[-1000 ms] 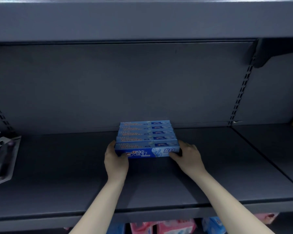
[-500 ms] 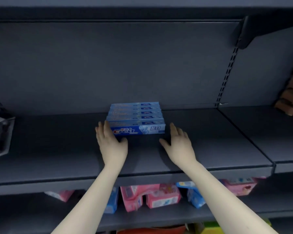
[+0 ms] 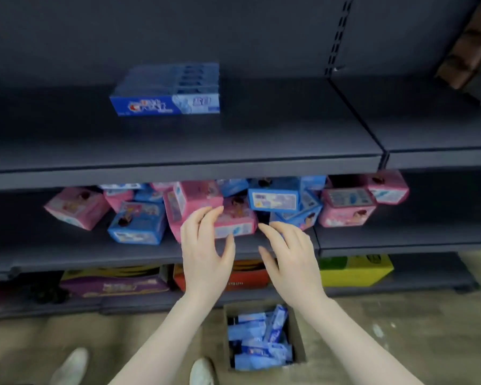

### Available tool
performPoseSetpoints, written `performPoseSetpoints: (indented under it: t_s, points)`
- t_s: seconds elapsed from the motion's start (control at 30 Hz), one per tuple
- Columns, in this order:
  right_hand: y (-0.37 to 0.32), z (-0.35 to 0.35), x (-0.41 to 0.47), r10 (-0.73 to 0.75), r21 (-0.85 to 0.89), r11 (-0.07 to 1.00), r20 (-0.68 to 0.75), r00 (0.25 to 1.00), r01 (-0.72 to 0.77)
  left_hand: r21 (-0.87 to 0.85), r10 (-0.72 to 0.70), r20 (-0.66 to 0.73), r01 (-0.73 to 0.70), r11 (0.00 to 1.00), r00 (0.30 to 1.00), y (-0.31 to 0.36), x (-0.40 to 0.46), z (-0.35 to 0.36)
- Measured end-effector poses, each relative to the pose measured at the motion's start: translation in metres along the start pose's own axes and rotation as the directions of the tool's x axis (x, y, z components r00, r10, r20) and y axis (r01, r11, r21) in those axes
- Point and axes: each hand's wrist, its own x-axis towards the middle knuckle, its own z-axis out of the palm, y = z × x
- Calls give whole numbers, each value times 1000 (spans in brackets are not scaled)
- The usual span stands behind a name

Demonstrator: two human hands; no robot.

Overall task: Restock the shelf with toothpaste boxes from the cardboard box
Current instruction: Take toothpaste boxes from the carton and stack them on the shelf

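Pink and blue packs (image 3: pixel 206 209) jumbled together; yellow carton (image 3: pixel 356 270) below.

Dark shelf (image 3: pixel 261 140): row of toothpaste boxes (image 3: pixel 167 90). Floor (image 3: pixel 400 329): cardboard box (image 3: pixel 296 332).

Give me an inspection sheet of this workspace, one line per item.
Surface: dark shelf, mostly bare.
Job's things: toothpaste row lies on the shelf; carton on the floor holds more blue boxes.
Clutter: pink and blue packs jumbled on the lower shelf; colourful cartons on the bottom shelf.
Grips: left hand and right hand both open and empty, in front of the lower shelf.
Cables: nothing seen.
Surroundings: beige floor, two pale shoes at the bottom edge, brown goods at upper right.
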Motion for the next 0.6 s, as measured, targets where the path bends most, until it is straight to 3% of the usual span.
performPoseSetpoints:
  t_s: [0.2, 0.4, 0.6]
  points:
    - [56, 53, -92, 253, -54, 967, 233, 939, -247, 51, -131, 303, 121, 991, 944, -40, -83, 68]
    - [116, 146, -193, 442, -210, 896, 506, 740, -392, 117, -182, 607, 139, 983, 774, -114, -185, 159]
    - [168, 241, -272, 530, -284, 833, 653, 541, -474, 259, -278, 753, 119, 959, 596, -191, -280, 252]
